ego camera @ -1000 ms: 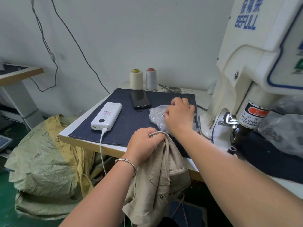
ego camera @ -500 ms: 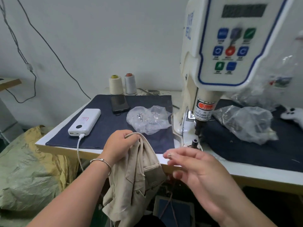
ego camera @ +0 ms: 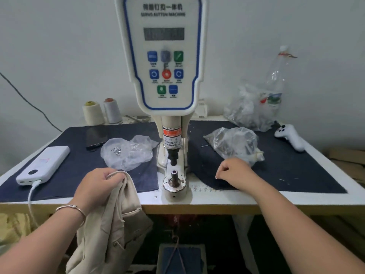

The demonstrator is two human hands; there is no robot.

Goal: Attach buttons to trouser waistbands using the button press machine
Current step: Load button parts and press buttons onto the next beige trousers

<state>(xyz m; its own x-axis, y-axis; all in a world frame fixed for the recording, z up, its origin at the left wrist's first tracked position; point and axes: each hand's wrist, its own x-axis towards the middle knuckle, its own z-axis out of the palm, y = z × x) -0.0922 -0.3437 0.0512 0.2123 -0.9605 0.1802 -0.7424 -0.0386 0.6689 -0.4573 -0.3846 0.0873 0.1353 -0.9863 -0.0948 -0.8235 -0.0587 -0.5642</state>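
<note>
**Die post sits between your two hands**

Your left hand [ego camera: 98,186] grips the beige trousers [ego camera: 110,224] at the waistband, hanging off the table edge just left of the lower die post [ego camera: 174,176]. Your right hand [ego camera: 233,171], fingers curled, pinches something tiny, unreadable; post lies to its left.

Beige trousers [ego camera: 110,220] bunched, hanging off table edge, white button press machine [ego camera: 173,135] upright behind

Reads "SERVO BUTTON MACHINE" atop the button press machine [ego camera: 164,56]; "CARE OF FINGER" on its warning label [ego camera: 171,137], between and beyond both hands.
</note>
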